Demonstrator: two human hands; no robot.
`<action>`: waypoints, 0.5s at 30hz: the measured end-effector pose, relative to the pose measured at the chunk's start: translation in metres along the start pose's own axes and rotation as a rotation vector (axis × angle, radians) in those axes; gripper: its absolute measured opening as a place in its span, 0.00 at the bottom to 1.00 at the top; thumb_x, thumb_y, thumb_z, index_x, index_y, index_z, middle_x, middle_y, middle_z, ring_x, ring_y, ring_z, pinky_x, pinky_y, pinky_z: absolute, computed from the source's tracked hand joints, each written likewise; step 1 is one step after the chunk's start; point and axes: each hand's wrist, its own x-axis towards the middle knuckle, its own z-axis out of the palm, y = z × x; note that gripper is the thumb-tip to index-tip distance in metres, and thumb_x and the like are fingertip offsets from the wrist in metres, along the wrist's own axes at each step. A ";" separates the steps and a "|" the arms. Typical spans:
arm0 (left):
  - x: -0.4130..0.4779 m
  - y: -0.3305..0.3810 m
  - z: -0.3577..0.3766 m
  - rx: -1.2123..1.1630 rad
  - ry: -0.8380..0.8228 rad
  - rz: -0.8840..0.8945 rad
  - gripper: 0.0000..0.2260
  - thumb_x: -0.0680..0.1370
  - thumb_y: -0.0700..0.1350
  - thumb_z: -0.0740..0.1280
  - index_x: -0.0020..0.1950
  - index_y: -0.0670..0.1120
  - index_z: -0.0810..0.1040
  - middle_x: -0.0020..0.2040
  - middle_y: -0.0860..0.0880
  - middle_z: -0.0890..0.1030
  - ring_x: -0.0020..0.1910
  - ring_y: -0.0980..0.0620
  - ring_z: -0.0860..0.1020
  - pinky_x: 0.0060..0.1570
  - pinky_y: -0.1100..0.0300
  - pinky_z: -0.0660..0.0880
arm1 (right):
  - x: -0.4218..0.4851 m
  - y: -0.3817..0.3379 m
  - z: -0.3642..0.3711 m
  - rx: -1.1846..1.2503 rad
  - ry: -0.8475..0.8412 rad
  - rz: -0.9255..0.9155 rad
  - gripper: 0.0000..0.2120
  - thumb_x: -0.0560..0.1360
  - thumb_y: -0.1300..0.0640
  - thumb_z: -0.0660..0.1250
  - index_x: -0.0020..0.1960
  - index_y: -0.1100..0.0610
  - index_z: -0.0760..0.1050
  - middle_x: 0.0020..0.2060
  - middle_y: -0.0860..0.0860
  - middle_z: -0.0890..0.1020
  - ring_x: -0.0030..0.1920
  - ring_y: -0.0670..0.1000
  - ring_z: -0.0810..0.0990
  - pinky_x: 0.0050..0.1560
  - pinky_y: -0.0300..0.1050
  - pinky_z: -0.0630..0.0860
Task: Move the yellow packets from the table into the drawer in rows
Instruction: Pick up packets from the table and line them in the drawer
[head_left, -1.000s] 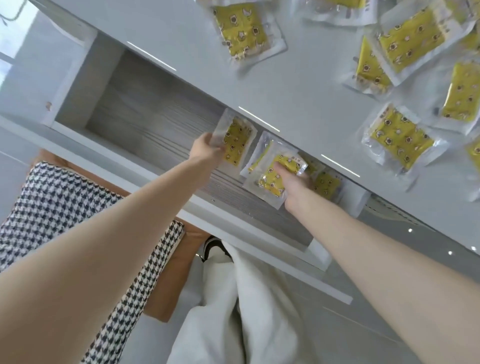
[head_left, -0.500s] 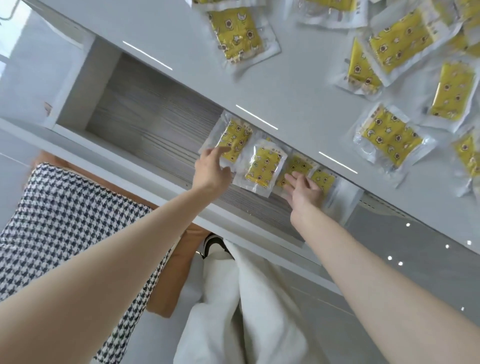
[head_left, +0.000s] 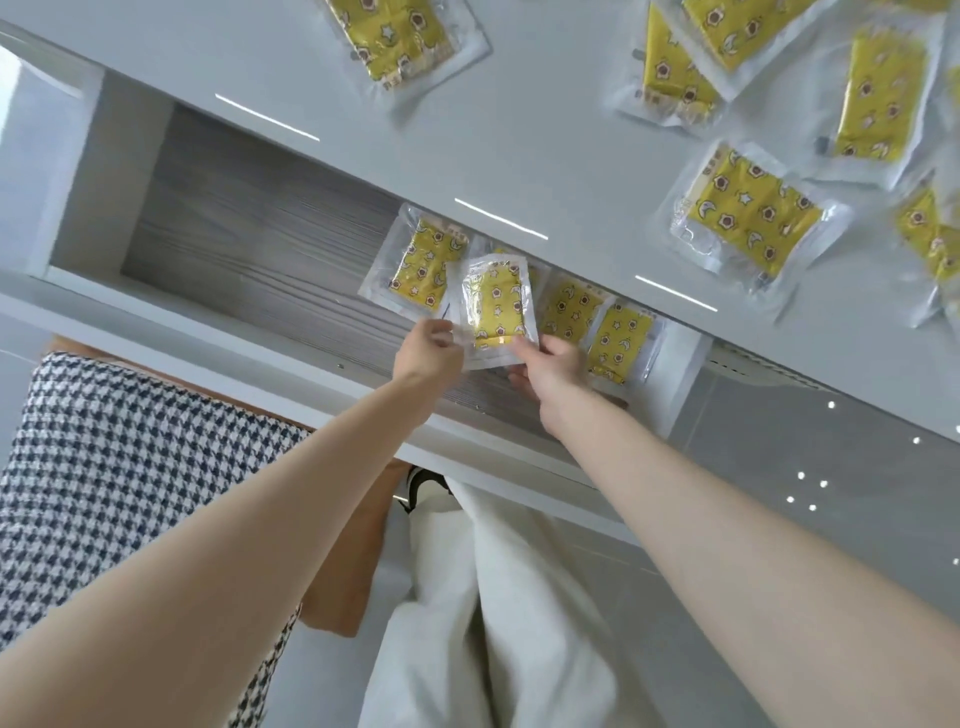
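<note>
The left hand (head_left: 428, 353) and right hand (head_left: 556, 364) pinch one yellow packet (head_left: 496, 306) by its bottom corners; it hangs over the row of packets (head_left: 571, 306) inside the drawer (head_left: 249, 244); let go here, it may land on top of them and spoil the row.

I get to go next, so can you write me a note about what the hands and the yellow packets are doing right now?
The left hand pinches the held packet by its near left corner. The right hand pinches its near right corner.
The packet is over the row at the right end of the open drawer.
Done: at least three row packets lie there side by side.
Left: lay this one down in the row, then bring over the several table packets scattered on the white table.
</note>
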 end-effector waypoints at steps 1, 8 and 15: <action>-0.002 0.001 0.000 -0.007 0.004 0.017 0.18 0.78 0.37 0.56 0.68 0.48 0.70 0.59 0.46 0.77 0.35 0.56 0.72 0.33 0.65 0.71 | 0.000 0.002 -0.003 0.044 0.002 0.008 0.13 0.76 0.56 0.69 0.59 0.59 0.78 0.42 0.51 0.82 0.41 0.51 0.80 0.52 0.50 0.79; -0.002 0.018 0.006 -0.071 -0.040 -0.066 0.16 0.79 0.39 0.58 0.67 0.46 0.72 0.53 0.48 0.75 0.41 0.54 0.73 0.41 0.62 0.73 | -0.006 0.016 -0.051 0.458 0.182 0.281 0.15 0.77 0.59 0.68 0.63 0.61 0.75 0.38 0.53 0.79 0.30 0.48 0.76 0.28 0.37 0.78; 0.006 0.014 0.013 -0.191 -0.085 -0.234 0.09 0.80 0.40 0.59 0.58 0.43 0.75 0.53 0.46 0.75 0.50 0.50 0.74 0.52 0.58 0.74 | -0.006 0.001 -0.071 0.754 0.265 0.378 0.16 0.76 0.63 0.68 0.64 0.62 0.73 0.59 0.57 0.77 0.37 0.51 0.78 0.52 0.41 0.80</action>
